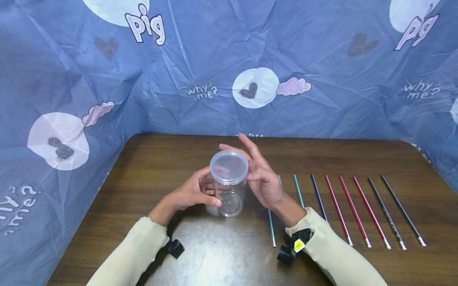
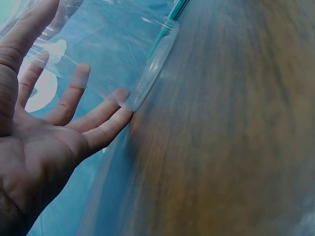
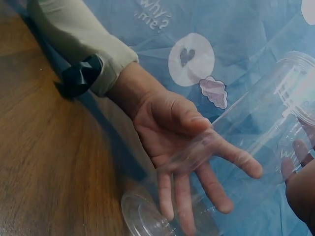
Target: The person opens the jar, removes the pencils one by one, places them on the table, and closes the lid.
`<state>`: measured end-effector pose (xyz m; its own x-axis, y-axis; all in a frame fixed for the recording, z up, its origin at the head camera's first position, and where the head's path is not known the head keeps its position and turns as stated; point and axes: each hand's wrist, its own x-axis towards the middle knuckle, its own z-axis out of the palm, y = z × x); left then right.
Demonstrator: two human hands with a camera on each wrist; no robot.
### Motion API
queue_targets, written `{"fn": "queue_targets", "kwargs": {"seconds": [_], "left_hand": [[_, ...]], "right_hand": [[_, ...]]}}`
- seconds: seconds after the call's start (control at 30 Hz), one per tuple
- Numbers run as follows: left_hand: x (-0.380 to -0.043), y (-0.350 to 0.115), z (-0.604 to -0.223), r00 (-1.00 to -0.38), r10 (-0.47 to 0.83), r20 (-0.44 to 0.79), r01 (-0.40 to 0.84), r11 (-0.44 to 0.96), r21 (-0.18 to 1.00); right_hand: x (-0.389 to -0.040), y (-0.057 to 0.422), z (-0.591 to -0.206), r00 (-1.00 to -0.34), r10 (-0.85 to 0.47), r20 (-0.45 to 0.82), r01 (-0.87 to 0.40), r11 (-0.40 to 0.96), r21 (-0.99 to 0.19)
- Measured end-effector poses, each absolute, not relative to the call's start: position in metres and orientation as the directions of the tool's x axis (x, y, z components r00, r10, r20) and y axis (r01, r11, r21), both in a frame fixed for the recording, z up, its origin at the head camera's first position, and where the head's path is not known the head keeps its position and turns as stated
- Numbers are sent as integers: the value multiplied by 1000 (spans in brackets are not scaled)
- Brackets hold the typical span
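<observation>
A clear plastic jar (image 1: 230, 194) with a translucent screw lid (image 1: 229, 166) is between the two hands. My left hand (image 1: 191, 190) holds the jar's left side, its thumb in front and its fingers spread behind. Through the clear wall in the right wrist view, the left hand (image 3: 182, 142) shows its fingers reaching toward the base. My right hand (image 1: 264, 178) is at the lid's right side, thumb by the rim and fingers extended upward. Whether the right thumb presses the lid is unclear. The base (image 2: 157, 66) appears beside the fingertips in the left wrist view.
Several pencils lie in a row on the right of the brown wooden table (image 1: 150, 174), among them a blue pencil (image 1: 318, 194), a red pencil (image 1: 338, 208) and a dark pencil (image 1: 402, 208). The right forearm passes over some. A printed blue cloth (image 1: 200, 51) hangs behind.
</observation>
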<state>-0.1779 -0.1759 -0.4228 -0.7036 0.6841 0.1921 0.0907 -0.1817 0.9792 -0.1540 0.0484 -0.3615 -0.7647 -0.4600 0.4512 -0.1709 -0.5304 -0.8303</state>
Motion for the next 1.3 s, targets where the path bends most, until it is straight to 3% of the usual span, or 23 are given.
{"fn": "queue_targets", "kwargs": {"seconds": [0.33,0.73,1.3], "left_hand": [[-178,-175,-422,-702,686,193,85,-188,978],[-179,-175,-422,-708,679,193,89,-186,979],[-179,-176,-425,-692,692,205,84,-204,975]], "right_hand": [[-153,46,-361,-779,-410,474,-236,-508,-828],[-154,43,-364,-747,-333,575,-350,-538,-767],[-154,39,-368,-719,-181,671,-588,-354,-727]]}}
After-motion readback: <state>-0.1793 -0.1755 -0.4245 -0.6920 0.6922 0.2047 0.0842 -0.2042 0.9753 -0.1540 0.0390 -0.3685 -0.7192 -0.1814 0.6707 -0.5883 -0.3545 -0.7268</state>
